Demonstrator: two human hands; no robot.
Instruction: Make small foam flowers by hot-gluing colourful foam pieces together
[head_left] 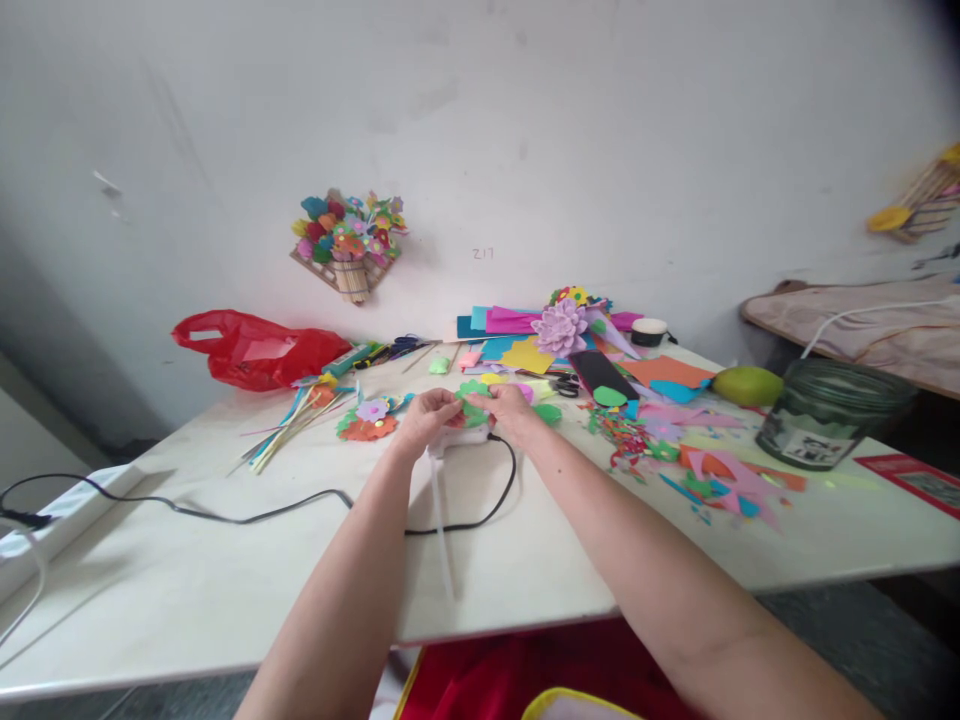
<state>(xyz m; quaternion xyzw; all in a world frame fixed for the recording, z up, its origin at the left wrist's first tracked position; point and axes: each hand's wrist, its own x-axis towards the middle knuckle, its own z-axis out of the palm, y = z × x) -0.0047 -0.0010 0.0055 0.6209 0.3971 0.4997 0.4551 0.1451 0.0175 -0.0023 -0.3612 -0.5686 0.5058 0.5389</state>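
Over the middle of the table, my left hand (pixel 431 418) and my right hand (pixel 512 408) meet at a green scalloped foam flower (pixel 472 398). The fingers of both hands are closed on its edges. Just below the hands lies a white glue gun (pixel 463 437), with a clear glue stick (pixel 442 530) sticking out towards me and a black cord on its right. Beside my left hand is a group of cut foam flowers (pixel 369 416) in orange, purple and green. A green foam piece (pixel 548 413) lies by my right hand.
Foam scraps (pixel 626 440) spread to the right, near a dark green glass jar (pixel 814 420) and a yellow-green fruit (pixel 747 385). A black phone (pixel 600 378) and foam sheets (pixel 510 320) lie behind. On the left are a red plastic bag (pixel 262 352), thin sticks (pixel 289 430) and a power strip (pixel 75 510).
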